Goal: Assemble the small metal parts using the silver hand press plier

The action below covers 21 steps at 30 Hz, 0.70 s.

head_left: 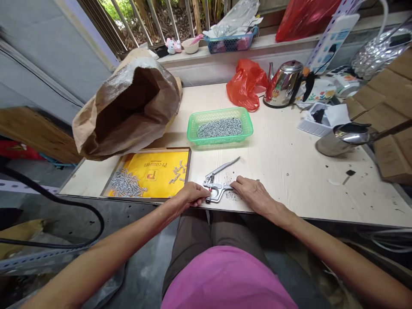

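A pair of grey hand pliers [218,187] lies at the table's front edge with its handles spread apart. It has a spring, and a red and black piece in its rounded jaw. My right hand [251,193] is closed on the end of its lower handle; the upper handle points away, free. Beside the jaw, my left hand [194,194] is closed in a pinch. What its fingertips hold, if anything, is too small to make out. Left of it, small silver metal pieces [126,183] lie heaped in a shallow tray with a yellow lining [154,186].
A green plastic basket [220,140] of similar metal pieces stands behind the pliers. An open paper bag [167,103] leans over the tray's back edge. At the back are a red plastic bag [243,86] and a kettle [283,86]; a metal jug [334,143] stands at right by cardboard boxes [392,146].
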Motion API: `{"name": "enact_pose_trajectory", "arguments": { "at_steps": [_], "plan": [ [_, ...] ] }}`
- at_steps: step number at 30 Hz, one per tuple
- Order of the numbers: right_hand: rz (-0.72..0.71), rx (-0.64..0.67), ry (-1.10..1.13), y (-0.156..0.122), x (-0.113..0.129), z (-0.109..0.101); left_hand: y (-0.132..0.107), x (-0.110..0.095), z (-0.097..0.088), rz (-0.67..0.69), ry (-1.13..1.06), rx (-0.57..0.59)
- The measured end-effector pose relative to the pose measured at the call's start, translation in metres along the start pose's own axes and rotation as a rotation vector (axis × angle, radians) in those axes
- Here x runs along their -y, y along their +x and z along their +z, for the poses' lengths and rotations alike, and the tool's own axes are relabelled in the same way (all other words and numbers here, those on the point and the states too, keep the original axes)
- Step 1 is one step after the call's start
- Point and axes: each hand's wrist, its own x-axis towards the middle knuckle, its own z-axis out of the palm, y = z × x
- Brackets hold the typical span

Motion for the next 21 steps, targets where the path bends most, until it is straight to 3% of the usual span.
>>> {"name": "enact_pose_trajectory", "arguments": {
  "at_steps": [12, 17, 21],
  "plan": [
    [-0.066, 0.019, 0.027, -0.001, -0.007, -0.003, -0.006, -0.002, 0.002, -0.023, 0.144, 0.038],
    [-0.143, -0.105, 0.079, 0.012, -0.029, -0.009, -0.007, -0.002, 0.003, -0.021, 0.162, 0.041],
    [-0.215, 0.008, 0.044, 0.035, -0.046, -0.007, -0.009, 0.000, 0.003, -0.016, 0.169, 0.036]
  ]
}}
